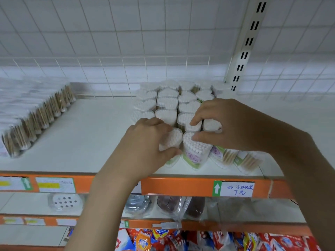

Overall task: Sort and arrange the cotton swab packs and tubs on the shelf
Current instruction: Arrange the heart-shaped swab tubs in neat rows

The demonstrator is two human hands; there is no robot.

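Several heart-shaped clear tubs of white cotton swabs stand in rows on the white shelf. My left hand grips a front tub between fingers and thumb. My right hand pinches the tub beside it, thumb on its swab tops and forefinger behind it. Under my right wrist, a few tubs with wooden sticks lie tipped near the shelf's front edge. A slanted row of flat swab packs fills the shelf's left end.
A white wire grid backs the shelf and a slotted upright stands at right. An orange front rail carries price labels. The lower shelf holds soap dishes; colourful bags lie below.
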